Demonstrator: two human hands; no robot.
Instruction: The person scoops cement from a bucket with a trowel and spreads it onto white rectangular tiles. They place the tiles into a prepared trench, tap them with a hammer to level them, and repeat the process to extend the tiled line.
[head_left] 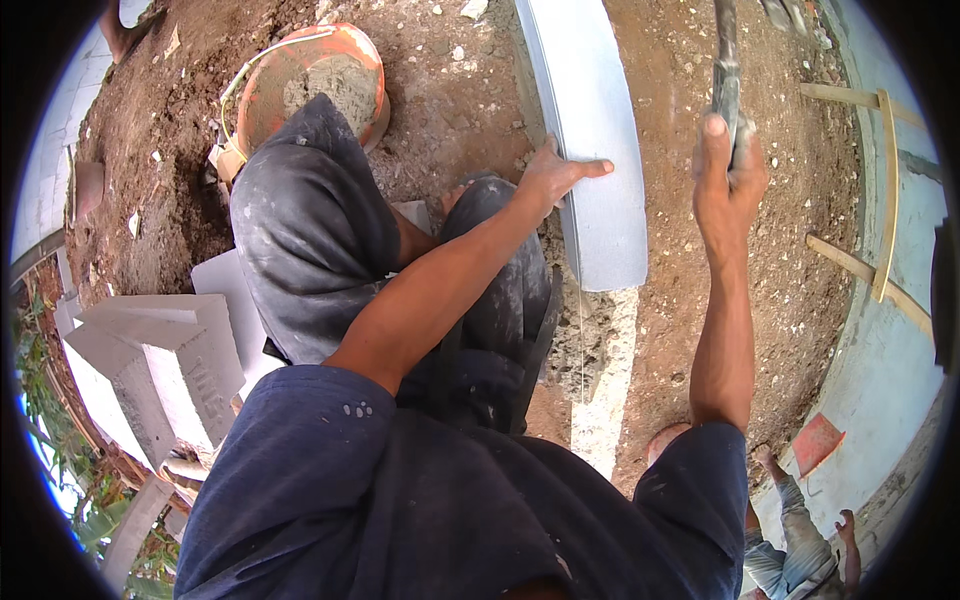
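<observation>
- Left hand (555,180): spread, thumb over the block (595,110), touching its left edge.
- Right hand (732,185): wrapped around the tool (726,85).
- Block: lengthwise ahead, between bucket (262,105) and tool.
- Bucket: holds mortar (335,85).

Left hand (553,180) touches block (606,225); right hand (729,185) grips tool (726,75).

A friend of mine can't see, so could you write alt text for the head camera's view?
A person's left hand rests on the edge of a long pale block, while the right hand grips a tool handle that runs out of frame. Past the left knee stands an orange bucket of grey mortar, with loose blocks piled at left.
</observation>
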